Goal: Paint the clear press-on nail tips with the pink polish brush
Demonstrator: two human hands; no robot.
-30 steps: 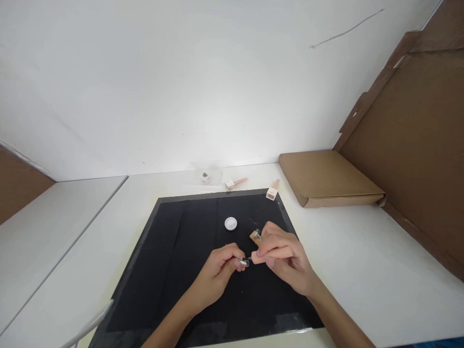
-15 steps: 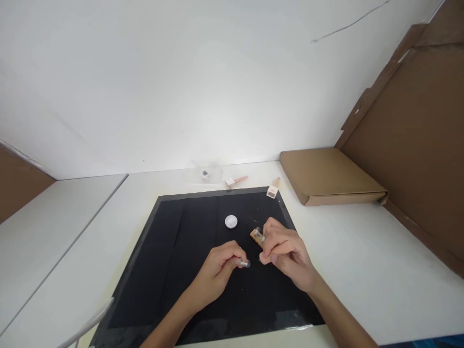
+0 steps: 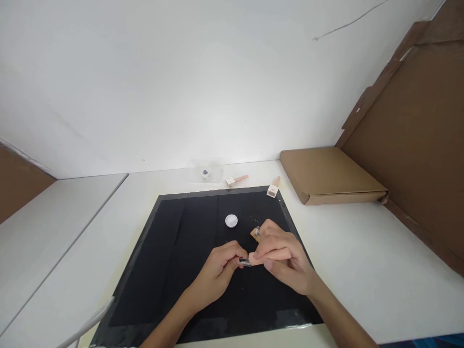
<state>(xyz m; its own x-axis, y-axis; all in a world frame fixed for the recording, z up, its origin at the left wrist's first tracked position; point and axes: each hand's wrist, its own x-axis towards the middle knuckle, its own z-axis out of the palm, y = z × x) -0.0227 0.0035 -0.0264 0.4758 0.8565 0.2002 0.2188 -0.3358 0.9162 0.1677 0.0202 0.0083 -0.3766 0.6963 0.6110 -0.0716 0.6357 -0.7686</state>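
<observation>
My left hand (image 3: 217,273) pinches a small clear piece (image 3: 245,263), which looks like a nail tip, between thumb and fingertips. My right hand (image 3: 290,258) is wrapped round a pink cap (image 3: 271,256) like that of a nail polish bottle. One end of the cap meets the clear piece; any brush there is too small to make out. Just beyond my right hand lies a wooden strip (image 3: 254,236) with clear bits on it, partly hidden by my fingers. A small round white dish (image 3: 231,221) sits on the black mat (image 3: 174,280) ahead of my hands.
Two white square bottles with pink caps, one bottle (image 3: 236,181) and another bottle (image 3: 273,188), lie along the mat's far edge. Behind is a clear container (image 3: 213,174). A flat cardboard box (image 3: 333,174) lies at right, beside a tall cardboard panel (image 3: 409,145).
My right hand has turned the pink cap more level and brought its end left to the clear piece. More of the wooden strip is covered. My left hand has stayed nearly still.
</observation>
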